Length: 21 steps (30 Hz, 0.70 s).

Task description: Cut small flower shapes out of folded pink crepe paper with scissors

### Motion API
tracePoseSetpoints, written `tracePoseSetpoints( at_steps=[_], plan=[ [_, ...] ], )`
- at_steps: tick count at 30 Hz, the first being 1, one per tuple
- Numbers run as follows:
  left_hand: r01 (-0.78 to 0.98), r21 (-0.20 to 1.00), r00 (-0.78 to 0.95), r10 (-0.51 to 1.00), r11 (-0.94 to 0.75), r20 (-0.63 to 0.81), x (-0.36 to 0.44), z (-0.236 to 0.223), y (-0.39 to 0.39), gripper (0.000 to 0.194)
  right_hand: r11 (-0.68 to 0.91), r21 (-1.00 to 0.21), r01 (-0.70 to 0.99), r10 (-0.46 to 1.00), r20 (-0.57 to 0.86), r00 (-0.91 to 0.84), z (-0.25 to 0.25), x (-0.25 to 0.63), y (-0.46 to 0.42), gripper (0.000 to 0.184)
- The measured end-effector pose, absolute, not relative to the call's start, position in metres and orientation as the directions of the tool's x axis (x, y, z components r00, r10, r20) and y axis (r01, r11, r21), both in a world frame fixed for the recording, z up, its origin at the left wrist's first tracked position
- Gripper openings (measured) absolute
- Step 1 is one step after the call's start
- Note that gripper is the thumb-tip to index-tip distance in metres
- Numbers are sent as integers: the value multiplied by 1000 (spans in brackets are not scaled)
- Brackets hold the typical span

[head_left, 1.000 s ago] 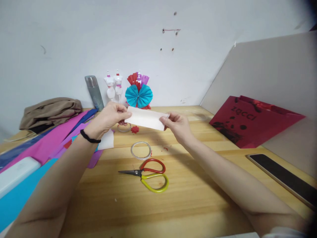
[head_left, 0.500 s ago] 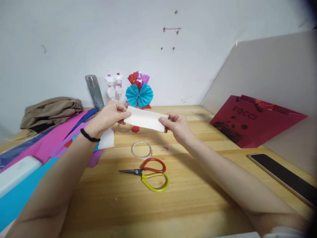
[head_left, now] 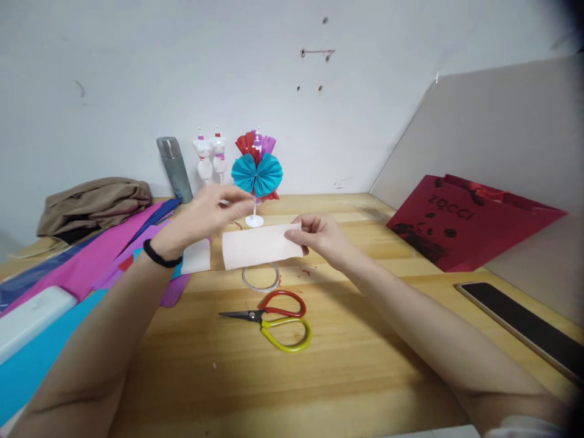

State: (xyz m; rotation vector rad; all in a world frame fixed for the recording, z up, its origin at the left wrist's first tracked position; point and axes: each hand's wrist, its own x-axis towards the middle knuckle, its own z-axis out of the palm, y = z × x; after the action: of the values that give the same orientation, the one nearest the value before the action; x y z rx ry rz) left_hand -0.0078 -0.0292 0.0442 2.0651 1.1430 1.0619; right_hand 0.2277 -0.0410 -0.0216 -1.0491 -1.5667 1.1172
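Note:
A white strip of paper point(head_left: 255, 248) hangs above the table, its right end pinched by my right hand point(head_left: 319, 237). My left hand point(head_left: 214, 210) is raised just over the strip's left end, fingers apart and touching nothing. Behind it stands a small dress form on a white base, decked with a blue pleated paper bow point(head_left: 257, 175) and red and purple pleated paper. Below the strip lies a roll of tape point(head_left: 261, 287), partly covered by the paper. Nearer me are scissors point(head_left: 274, 319) with one red and one yellow handle, blades pointing left.
Two white dress forms point(head_left: 211, 158) and a grey flask point(head_left: 174, 170) stand by the wall. Coloured paper sheets point(head_left: 104, 243) and a brown cloth point(head_left: 93, 204) lie at left. A red paper bag point(head_left: 469, 222) leans at right, behind a phone point(head_left: 524, 328).
My left hand has let go of the paper strip and risen slightly to the right. The strip's left end has dropped, and my right hand still holds the other end.

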Motion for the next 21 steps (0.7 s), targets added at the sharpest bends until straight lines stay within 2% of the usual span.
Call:
tracePoseSetpoints(
  at_steps=[2, 4, 7, 10, 13, 17, 21],
  plan=[
    [520, 608, 539, 783, -600, 311, 2, 40, -36, 44, 218, -962, 166, 952, 173, -251, -22, 226, -45, 23],
    [517, 517, 657, 703, -682, 272, 10, 31, -39, 46, 217, -957, 194, 948, 158, -277, -22, 224, -49, 23],
    [513, 532, 723, 673, -674, 155, 17, 17, -37, 29, 245, -945, 219, 931, 166, -324, -21, 223, -54, 24],
    [540, 612, 694, 717, -577, 63, 19, 11, -34, 23, 283, -940, 191, 909, 199, -366, -20, 224, -54, 28],
    [482, 754, 640, 767, -445, 44, 19, 11, -34, 23, 329, -941, 86, 896, 282, -342, -21, 228, -50, 37],
    [310, 918, 500, 864, -246, 62, 24, 11, -37, 21, 301, -950, -84, 901, 312, -302, -26, 231, -44, 49],
    [73, 985, 388, 914, -157, 116, 34, 3, -39, 18, 337, -941, -40, 889, 332, -316, -31, 223, -48, 42]
  ],
)
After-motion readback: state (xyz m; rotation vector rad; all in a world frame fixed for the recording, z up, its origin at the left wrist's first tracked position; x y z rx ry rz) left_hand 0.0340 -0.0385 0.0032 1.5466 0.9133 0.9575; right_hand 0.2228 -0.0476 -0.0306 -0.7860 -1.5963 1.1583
